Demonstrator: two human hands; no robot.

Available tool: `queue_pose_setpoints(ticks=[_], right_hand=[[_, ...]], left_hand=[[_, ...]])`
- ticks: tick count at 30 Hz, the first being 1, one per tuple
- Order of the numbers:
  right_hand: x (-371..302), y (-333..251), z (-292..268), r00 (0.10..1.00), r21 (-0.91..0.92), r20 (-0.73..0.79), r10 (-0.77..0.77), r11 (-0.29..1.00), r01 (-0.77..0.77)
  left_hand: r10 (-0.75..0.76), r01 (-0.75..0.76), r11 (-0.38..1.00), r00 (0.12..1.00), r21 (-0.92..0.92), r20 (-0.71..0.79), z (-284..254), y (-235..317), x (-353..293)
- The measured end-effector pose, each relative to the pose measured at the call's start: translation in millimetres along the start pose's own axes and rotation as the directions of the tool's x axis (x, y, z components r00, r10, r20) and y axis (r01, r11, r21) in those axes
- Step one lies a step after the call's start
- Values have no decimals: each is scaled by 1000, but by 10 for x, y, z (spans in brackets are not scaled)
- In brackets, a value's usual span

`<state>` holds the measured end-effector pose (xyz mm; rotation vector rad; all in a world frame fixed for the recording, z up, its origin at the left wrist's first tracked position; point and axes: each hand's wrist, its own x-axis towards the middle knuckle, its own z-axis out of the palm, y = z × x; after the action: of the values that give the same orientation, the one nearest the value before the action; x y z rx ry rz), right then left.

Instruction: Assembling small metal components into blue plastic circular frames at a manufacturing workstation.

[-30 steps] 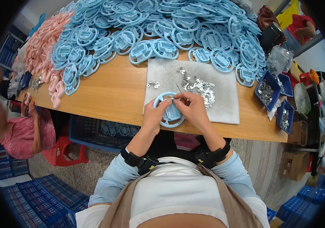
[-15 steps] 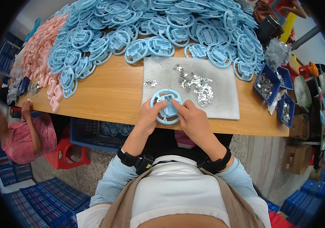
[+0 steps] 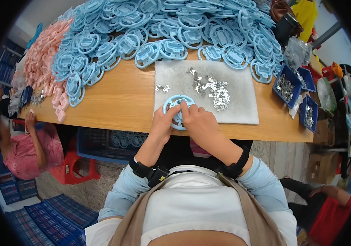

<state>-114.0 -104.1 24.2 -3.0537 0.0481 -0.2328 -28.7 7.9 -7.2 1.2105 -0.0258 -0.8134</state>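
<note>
A light-blue plastic toy steering wheel part (image 3: 189, 99) is held just off the front of a whitish felt mat (image 3: 241, 98). My left hand (image 3: 161, 124) grips its left rim, with the thumb lying over the hub. Bent over the right side of the wheel, my right hand (image 3: 200, 121) has its fingertips closed at the hub. What those fingertips pinch, if anything, is too small and covered to make out. On the mat just beyond lie a heap of small shiny metal plates (image 3: 220, 96) and a few loose metal pieces (image 3: 166, 88).
Many blue wheel parts (image 3: 142, 53) pile along the far side, beside pink plastic parts (image 3: 44, 53) at left. Blue bins (image 3: 285, 89) of small metal pieces stand at right. Another person (image 3: 27, 147) sits left; one in red (image 3: 331, 213) is at lower right. A blue crate (image 3: 97, 153) stands below the table edge.
My right hand has moved left, from the wheel's right rim onto its hub. The wheel looks tilted slightly differently. A person in red has come into view at lower right.
</note>
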Motion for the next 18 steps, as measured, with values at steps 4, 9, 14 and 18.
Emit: queue_pose_setpoints(ticks=[4,9,14,18], right_hand=[[-60,140,97,989,185,-145,4,982,23],[-169,247,131,892,771,-169,420,619,-145],[-215,412,111,960,954,131,247,230,-189],[-233,468,-31,972,925,233,35,300,-232]], left_hand=[[-4,2,998,1000,-67,-28,23,-26,-38],[-73,69,949,997,-308,-2,61,-36,-169],[-149,169,980,974,-109,170,-79,-130,-341],[-292,78,893,850,443,438,-98,150,-389]])
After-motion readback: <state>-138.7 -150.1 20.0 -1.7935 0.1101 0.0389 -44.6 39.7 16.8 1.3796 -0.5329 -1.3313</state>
